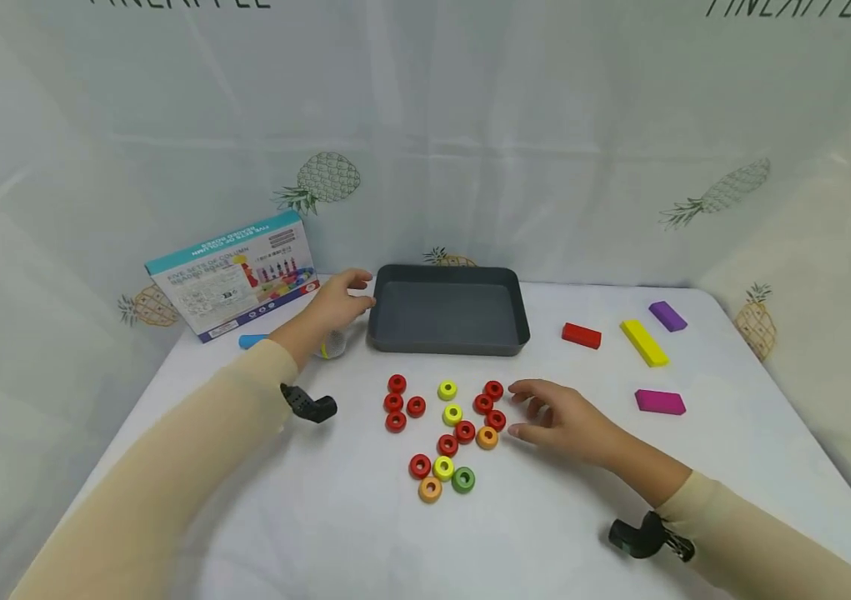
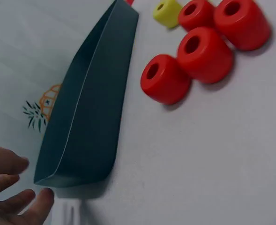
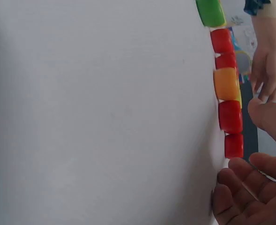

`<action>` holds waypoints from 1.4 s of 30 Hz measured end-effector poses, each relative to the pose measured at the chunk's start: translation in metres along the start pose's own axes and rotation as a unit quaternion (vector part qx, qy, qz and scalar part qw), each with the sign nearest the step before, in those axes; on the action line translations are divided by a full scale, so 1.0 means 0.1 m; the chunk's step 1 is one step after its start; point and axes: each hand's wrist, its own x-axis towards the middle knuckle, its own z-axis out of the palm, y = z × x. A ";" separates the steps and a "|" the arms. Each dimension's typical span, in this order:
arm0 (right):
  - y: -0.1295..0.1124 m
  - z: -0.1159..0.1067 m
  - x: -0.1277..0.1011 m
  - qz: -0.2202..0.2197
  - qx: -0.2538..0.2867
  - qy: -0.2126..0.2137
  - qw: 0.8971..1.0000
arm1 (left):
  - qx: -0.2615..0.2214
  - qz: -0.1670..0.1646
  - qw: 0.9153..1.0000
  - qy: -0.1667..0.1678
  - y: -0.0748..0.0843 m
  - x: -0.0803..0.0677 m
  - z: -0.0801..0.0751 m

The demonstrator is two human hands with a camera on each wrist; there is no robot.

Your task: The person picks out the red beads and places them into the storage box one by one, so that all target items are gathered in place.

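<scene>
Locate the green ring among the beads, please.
In the head view, the green ring lies on the table at the cluster's near edge, beside a yellow ring and an orange ring.

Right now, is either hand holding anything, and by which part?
Nothing is held. The left hand rests open at the dark tray's left rim; the right hand lies open beside the red rings, gripping none.
</scene>
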 end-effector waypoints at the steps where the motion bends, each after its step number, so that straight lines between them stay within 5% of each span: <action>1: 0.00 0.01 0.00 -0.001 0.003 0.002 1.000 | -0.003 -0.007 1.000 -0.008 0.00 0.05 0.01; 10: -0.05 0.11 -0.03 -0.029 -0.025 0.020 0.999 | -0.034 -0.054 0.997 -0.034 0.00 0.24 0.09; 33: -0.09 0.22 0.08 -0.087 -0.127 0.045 0.987 | -0.043 -0.065 0.996 -0.053 0.08 0.28 0.07; 42: -0.14 0.18 0.05 -0.074 -0.144 0.049 0.986 | -0.046 -0.069 0.995 -0.060 0.11 0.28 0.07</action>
